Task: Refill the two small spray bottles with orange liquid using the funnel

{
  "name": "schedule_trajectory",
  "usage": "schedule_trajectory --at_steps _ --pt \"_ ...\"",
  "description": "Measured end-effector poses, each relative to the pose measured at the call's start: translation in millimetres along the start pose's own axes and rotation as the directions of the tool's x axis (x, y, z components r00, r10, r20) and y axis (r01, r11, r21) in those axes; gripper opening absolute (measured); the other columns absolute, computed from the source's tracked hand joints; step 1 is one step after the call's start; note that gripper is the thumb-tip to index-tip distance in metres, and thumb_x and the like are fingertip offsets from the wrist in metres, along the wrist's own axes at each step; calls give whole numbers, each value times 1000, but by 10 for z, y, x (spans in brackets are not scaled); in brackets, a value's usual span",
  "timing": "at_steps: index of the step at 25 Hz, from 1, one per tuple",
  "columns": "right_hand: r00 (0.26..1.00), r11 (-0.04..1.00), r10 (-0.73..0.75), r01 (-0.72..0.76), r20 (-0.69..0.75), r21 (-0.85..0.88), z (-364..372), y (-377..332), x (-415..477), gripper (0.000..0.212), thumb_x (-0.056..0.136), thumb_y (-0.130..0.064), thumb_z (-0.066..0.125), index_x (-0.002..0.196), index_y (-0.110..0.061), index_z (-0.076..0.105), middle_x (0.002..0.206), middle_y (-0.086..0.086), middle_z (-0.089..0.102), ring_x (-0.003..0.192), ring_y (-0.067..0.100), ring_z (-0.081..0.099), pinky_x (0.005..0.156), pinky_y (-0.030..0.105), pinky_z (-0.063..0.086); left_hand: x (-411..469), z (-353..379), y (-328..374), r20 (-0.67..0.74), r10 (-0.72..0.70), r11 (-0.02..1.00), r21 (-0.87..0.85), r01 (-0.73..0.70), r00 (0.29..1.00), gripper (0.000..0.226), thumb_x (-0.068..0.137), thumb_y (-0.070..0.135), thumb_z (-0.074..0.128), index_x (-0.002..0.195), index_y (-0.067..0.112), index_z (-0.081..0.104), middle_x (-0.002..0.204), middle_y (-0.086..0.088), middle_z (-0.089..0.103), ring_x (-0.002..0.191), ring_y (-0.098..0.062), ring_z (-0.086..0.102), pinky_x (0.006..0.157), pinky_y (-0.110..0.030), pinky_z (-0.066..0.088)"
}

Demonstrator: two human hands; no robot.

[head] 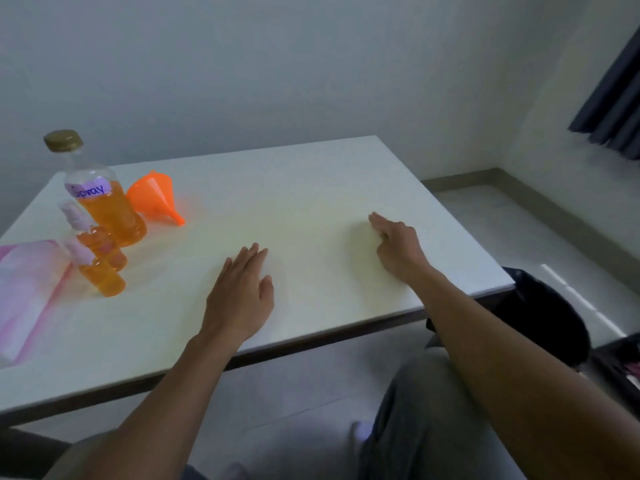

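Left hand point(239, 292) lies flat on the worktop point(329, 188), fingers straight and empty, well right of the large bottle point(107, 202). Right hand point(398, 247) rests farther right, fingers loose, holding nothing. Nearer spray bottle point(102, 275) and second spray bottle point(104, 244) stand just before the large bottle. The pink cloth point(27, 289) lies left of it and the funnel point(156, 199) lies tipped just right of it.

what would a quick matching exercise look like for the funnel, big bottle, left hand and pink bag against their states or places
1 funnel
2 big bottle
3 left hand
4 pink bag

a at the left edge of the view
b lying on its side
c standing, gold cap on
d palm down, flat on the table

Pairs: 1-b, 2-c, 3-d, 4-a
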State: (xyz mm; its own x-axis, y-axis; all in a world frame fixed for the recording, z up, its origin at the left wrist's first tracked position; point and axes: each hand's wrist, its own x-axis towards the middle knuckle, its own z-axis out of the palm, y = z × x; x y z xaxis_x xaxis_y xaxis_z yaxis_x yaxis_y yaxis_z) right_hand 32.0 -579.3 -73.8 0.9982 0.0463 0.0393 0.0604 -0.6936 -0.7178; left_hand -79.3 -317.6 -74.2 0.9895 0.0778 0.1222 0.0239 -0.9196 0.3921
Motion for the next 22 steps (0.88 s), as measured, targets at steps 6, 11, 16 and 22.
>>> schedule_trajectory --at_steps 6,11,16,22 --pt "778 946 204 -1 -594 324 -773 673 -439 33 107 -12 41 130 -15 64 107 -1 64 97 16 58 81 29 46 144 413 1100 88 209 974 -112 -199 974 49 103 28 37 152 25 32 164 11 15 151 -9 8 122 -29 7" --pt "415 805 579 -149 -702 575 -1487 1686 -531 27 107 -21 40 115 -8 62 104 5 63 93 21 59 75 30 45 281 790 1724 134 354 932 -132 -338 925 50 102 36 40 150 28 34 164 11 16 152 -11 10 124 -33 11" --pt "555 771 636 -440 -536 460 -1261 2588 -601 21 101 -17 49 96 -12 69 92 5 67 88 23 59 78 29 42 347 1069 1842 179 401 916 -77 -394 898 53 101 46 29 152 30 31 164 12 16 152 -9 10 123 -31 9" --pt "585 553 800 -629 -136 547 -851 3258 -497 30 87 -3 70 116 -12 73 104 8 70 99 26 68 92 34 54 380 1135 1806 189 396 918 -41 -396 899 60 94 56 24 149 33 34 162 13 24 150 -12 19 122 -35 18"
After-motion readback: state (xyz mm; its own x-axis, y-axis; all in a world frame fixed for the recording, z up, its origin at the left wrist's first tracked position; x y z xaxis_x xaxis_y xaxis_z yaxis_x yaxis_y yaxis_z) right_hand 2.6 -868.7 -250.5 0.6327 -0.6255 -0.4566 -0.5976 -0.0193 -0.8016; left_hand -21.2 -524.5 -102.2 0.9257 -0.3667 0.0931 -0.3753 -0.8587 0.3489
